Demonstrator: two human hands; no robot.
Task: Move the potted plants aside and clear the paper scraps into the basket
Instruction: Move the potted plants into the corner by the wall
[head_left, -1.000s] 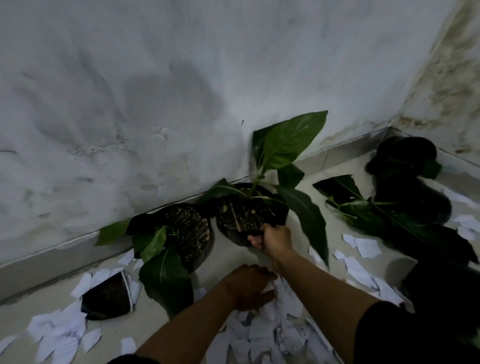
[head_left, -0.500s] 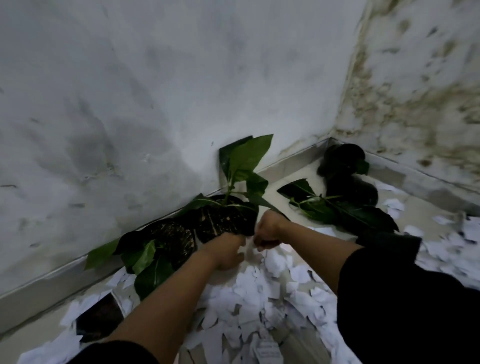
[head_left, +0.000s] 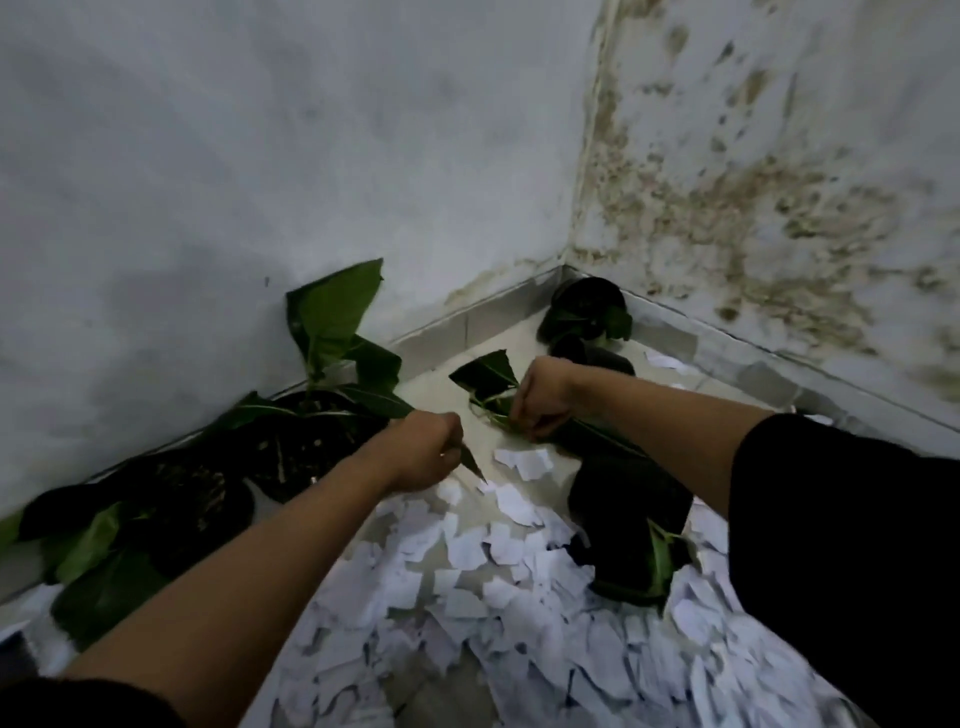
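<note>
Fingers of the left hand (head_left: 423, 449) are curled into a loose fist just over the paper scraps (head_left: 467, 587); whether they pinch anything is hidden. Left of that hand, two potted plants in black pots stand close along the wall (head_left: 208, 156): the near-left plant (head_left: 171, 506) and, touching it, the wall plant (head_left: 311, 436) with its tall upright leaf. Both would likely be heavy with soil, with soft leaves that tear; the pot rim is the safer hold, not the stem.

Scraps cover the floor (head_left: 436, 384) between the arms, light and loose, best gathered by the handful. No basket is in view.

Further right, the right hand (head_left: 543, 400) curls around the green stem of a tipped plant (head_left: 618, 493) lying across the floor. Pulling by the stem risks snapping it. Another dark pot, the corner plant (head_left: 584, 309), sits where the walls meet. Open floor is scarce; the bare strip toward the corner looks the only free room.
</note>
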